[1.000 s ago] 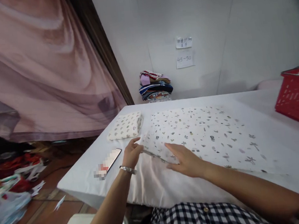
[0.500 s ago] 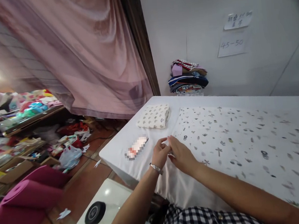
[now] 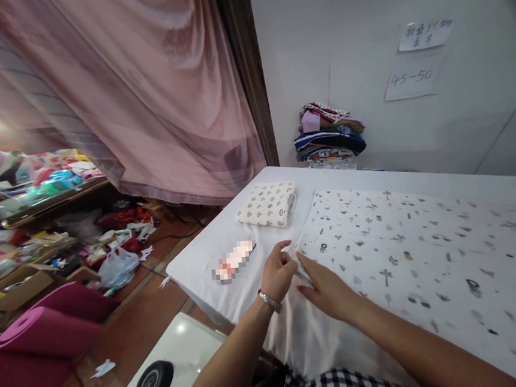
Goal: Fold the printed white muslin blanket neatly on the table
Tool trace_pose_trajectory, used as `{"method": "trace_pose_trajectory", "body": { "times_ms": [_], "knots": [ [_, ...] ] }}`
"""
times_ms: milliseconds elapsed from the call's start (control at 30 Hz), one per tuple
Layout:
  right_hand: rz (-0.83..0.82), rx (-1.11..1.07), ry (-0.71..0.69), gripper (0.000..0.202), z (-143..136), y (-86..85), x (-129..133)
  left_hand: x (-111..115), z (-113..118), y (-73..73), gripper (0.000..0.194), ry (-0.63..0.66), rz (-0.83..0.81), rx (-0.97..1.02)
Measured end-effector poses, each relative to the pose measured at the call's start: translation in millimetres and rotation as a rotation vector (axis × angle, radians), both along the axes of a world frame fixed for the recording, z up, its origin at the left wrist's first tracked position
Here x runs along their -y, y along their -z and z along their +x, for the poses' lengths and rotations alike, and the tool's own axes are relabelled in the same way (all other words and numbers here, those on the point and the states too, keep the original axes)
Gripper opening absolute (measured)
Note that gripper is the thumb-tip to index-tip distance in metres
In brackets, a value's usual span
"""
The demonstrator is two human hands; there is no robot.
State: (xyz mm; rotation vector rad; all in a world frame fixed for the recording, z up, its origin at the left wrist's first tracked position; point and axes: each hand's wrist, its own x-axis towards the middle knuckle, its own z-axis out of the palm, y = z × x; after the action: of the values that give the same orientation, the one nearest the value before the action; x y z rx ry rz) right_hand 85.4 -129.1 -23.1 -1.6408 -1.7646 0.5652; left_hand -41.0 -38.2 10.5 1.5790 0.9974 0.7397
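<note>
One printed cloth (image 3: 370,232) lies lengthwise, left to right.

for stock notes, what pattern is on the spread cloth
The spread cloth is white with small scattered greyish motifs; head view.

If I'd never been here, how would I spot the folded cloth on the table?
Find the white table, then its far left corner, near the pink curtain. The folded cloth lies there, beyond the left hand. It is a compact cream bundle with small greyish motifs in rows, unlike the spread cloth to its right with its scattered prints.
</note>
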Motion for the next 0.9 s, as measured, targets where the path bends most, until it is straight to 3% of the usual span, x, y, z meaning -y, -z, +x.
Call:
{"method": "trace_pose_trajectory", "body": {
  "times_ms": [167, 267, 400, 533, 633, 733, 800, 900],
  "knots": [
    [-0.208, 0.137, -0.224, 0.066, 18, 9.6, 40, -5, -31, 29.3, 0.051, -0.027, 0.017, -0.247],
    [-0.248, 0.138, -0.251, 0.061, 48, 17.8, 79, -3, -44, 44.5, 0.049, -0.007, 0.029, -0.390],
    [-0.301, 0.212, 0.008, 0.051, 113, 35.7, 141, -2, -46, 44.3, 0.048, 0.061, 0.125, -0.586],
    [-0.324, 0.268, 0.414, 0.048, 210, 52.4, 201, -19, -36, 22.6, 0.042, 0.242, 0.190, -0.883],
    [-0.345, 0.227, 0.777, 0.042, 287, 45.1, 222, -46, -8, 5.9, 0.040, 0.299, 0.322, -0.996],
    [-0.483, 0.082, 1.125, 0.047, 346, 21.1, 215, -82, 45, 1.6, 0.046, 0.345, 0.444, -0.942],
    [-0.494, 0.040, 1.239, 0.051, 376, 5.7, 201, -107, 93, 6.8, 0.049, 0.331, 0.500, -0.885],
    [-0.469, 0.063, 1.287, 0.052, 412, -3.9, 179, -140, 167, 19.6, 0.054, 0.262, 0.537, -0.849]
  ]
}}
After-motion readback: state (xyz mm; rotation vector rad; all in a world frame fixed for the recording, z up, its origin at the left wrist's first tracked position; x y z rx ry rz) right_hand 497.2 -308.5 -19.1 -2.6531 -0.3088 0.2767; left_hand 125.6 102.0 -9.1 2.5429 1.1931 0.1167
